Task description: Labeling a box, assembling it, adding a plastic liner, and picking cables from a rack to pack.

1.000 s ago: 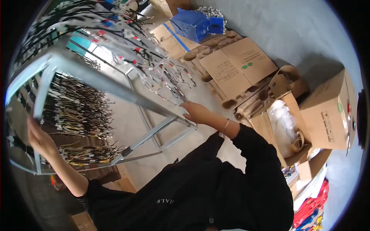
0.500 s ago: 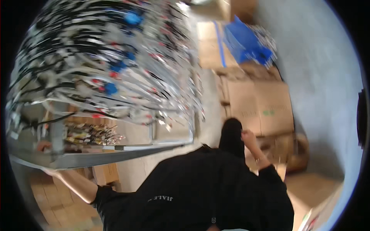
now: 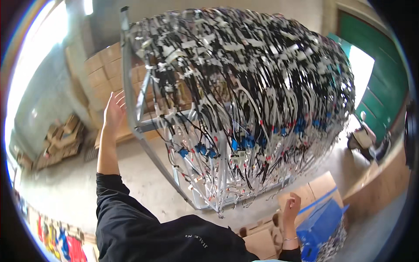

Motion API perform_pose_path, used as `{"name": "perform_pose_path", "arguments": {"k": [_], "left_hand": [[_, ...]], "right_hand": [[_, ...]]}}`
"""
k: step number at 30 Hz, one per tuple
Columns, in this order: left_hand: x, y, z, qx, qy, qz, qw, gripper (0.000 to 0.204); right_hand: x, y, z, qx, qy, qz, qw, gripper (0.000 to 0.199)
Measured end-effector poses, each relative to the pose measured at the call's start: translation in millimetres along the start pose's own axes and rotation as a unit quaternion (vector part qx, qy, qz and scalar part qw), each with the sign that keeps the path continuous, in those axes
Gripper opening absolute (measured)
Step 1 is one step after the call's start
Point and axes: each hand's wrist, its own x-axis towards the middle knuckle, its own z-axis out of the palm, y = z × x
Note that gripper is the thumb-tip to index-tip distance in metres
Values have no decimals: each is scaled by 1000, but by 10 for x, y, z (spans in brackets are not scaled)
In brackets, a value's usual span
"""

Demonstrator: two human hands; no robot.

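Concrete floor (image 3: 142, 170) is running under the metal rack (image 3: 127, 74); wire harnesses (image 3: 257, 100) are hanging densely off it. Left grip (image 3: 114, 113) is sitting spread beside its post, can't tell if touching; right grip (image 3: 291, 208) is hovering half-curled near the blue bin (image 3: 321, 229), can't tell if empty. Risk: if the rack's turning, loose ends could be snagging on bin or carton (image 3: 321, 185).

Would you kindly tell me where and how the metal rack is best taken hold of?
Probably by the upright grey post at the left end of the metal rack, coming from the left with the left hand. The post is slim and largely bare, whereas cables crowd the rack to its right; that hand is beside it.
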Motion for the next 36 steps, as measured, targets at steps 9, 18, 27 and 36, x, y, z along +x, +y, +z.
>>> {"name": "perform_pose_path", "arguments": {"k": [9,18,27,36], "left_hand": [[-444,-66,837,203,114,94,968,43],[-389,-196,916,318,201,115,919,44],[-516,-157,914,309,221,126,916,44],[-430,-99,1070,314,204,120,919,44]], "right_hand": [[1475,-1955,347,71,-60,-333,938,28],[3025,-4738,1577,251,-175,-448,840,46],[3374,-4931,2128,-19,-550,-100,829,87],[2661,-5392,1330,191,-611,-99,762,29]]}}
